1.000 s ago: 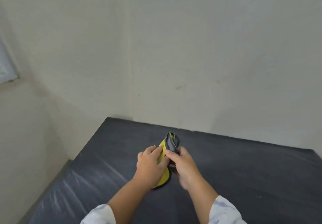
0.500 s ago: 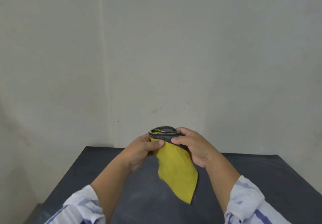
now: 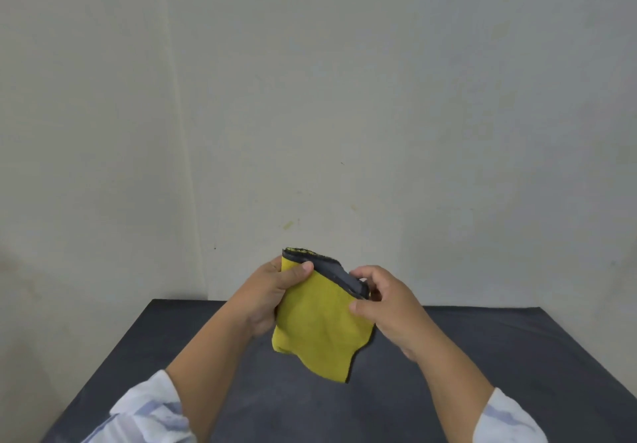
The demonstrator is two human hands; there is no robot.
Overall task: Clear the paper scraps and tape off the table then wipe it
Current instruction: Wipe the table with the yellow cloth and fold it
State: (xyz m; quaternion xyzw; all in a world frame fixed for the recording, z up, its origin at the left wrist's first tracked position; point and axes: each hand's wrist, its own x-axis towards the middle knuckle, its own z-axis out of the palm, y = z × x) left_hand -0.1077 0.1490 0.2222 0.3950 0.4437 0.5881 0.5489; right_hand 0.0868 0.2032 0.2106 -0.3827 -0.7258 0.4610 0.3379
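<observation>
A folded cleaning cloth (image 3: 317, 325), yellow on one face and dark grey on the other, hangs in the air above the dark table (image 3: 482, 373). My left hand (image 3: 269, 294) grips its upper left corner, thumb across the yellow face. My right hand (image 3: 386, 304) pinches the grey folded edge at the upper right. The cloth's lower end hangs free, clear of the tabletop. No paper scraps or tape show on the visible part of the table.
A plain pale wall (image 3: 344, 97) rises directly behind the table, with a corner seam to the left. The table's left edge (image 3: 113, 349) runs diagonally toward me, and a pale floor or wall lies beyond it.
Both hands have lifted the cloth from the tabletop into the air. The cloth has unfolded further and now hangs lower. The view has tilted up toward the wall.
</observation>
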